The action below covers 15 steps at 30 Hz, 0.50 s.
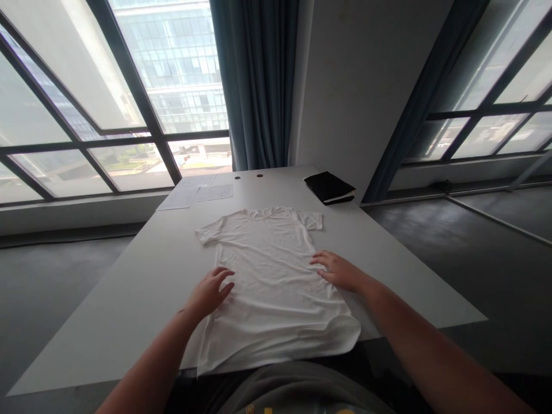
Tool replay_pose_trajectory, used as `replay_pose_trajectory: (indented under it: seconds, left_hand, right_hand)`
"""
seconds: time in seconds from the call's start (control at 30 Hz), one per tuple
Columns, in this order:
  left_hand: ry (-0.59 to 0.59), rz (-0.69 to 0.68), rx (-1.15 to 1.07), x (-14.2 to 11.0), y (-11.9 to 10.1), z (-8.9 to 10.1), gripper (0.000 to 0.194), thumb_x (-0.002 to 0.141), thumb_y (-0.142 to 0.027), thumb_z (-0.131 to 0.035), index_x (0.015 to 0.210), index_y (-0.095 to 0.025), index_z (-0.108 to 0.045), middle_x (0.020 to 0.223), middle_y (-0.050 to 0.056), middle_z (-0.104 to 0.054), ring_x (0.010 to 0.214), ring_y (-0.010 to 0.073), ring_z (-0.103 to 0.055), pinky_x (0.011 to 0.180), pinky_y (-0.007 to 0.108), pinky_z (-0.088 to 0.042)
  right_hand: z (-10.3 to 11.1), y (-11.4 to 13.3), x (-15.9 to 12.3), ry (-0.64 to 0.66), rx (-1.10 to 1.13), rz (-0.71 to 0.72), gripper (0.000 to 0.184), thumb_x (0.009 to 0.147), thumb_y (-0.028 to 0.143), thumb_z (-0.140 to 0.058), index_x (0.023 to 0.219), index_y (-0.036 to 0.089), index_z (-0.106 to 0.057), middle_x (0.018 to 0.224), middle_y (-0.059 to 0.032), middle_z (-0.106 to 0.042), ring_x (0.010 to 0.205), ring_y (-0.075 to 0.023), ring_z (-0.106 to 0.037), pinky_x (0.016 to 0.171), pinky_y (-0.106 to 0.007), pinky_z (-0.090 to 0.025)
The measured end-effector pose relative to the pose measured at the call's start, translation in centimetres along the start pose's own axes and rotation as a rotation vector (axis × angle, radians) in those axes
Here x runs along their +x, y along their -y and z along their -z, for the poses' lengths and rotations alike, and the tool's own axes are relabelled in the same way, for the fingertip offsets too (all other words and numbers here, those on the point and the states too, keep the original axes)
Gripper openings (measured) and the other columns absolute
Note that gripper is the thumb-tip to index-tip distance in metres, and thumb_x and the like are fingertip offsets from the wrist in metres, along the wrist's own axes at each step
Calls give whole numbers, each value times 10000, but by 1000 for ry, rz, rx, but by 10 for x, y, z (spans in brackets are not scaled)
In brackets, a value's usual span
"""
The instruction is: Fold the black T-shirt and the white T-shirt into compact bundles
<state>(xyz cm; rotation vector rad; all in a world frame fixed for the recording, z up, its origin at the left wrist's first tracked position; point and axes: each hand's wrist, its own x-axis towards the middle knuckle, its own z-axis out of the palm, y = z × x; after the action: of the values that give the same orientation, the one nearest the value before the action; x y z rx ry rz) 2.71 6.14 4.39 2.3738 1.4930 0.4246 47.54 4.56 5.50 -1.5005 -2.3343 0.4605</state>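
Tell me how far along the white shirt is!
Done: the shirt lies spread on the table, both sleeves out. In hand: left hand and right hand at its sides, maybe smoothing. Still to do, probably: wrinkles and the rumpled bottom edge.

This looks like an office or similar workroom, high enough to look out on a tall building (183, 63) in the upper left of the frame. Large dark-framed windows (161, 138) fill the upper left and upper right, with blue curtains (261, 86) beside them and a plain wall (349, 86) between. A white desk (142, 276) with two round holes (259, 176) near its far edge spans the middle, bearing papers (213, 192) at center left and a black folder (328, 187) right of center. The floor (77, 282) is grey and smooth.
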Motion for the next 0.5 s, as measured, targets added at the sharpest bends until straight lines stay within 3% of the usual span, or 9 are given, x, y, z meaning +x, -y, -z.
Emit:
replay_pose_trajectory:
  seconds: [0.07, 0.2, 0.37, 0.5]
  left_hand:
    - [-36, -21, 90, 29, 2, -23, 479, 987, -433, -533, 1417, -239, -620, 1490, 116, -581, 1350, 293, -566, 1156, 444, -434]
    - [-73, 122, 222, 84, 10, -50, 617, 1011, -480, -525, 1574, -236, -469, 1661, 144, -384, 1530, 346, -355, 1223, 510, -339]
    - [-71, 290, 243, 138, 34, -54, 623, 1045, -492, -401, 1624, -263, -395, 1715, 138, -276, 1589, 370, -214, 1256, 564, -226]
    - [-20, 364, 241, 165, 53, -54, 644, 1028, -562, -366, 1620, -311, -400, 1730, 102, -245, 1602, 349, -178, 1268, 578, -168]
  right_hand:
    - [-23, -10, 31, -10, -48, 7, 458, 935, 326, -583, 1367, 216, -687, 1490, -148, -591, 1397, -295, -532, 1200, -461, -400]
    - [-56, -26, 86, -3, -187, -102, 609, 978, 396, -570, 1531, 143, -533, 1650, -190, -395, 1544, -347, -326, 1251, -499, -298]
    - [-69, -47, 130, 44, -325, -305, 628, 1071, 446, -375, 1646, 194, -346, 1739, -159, -180, 1595, -336, -192, 1275, -518, -176]
    - [-70, -64, 153, 64, -356, -360, 626, 1081, 472, -325, 1667, 257, -281, 1755, -123, -119, 1605, -306, -160, 1278, -531, -129]
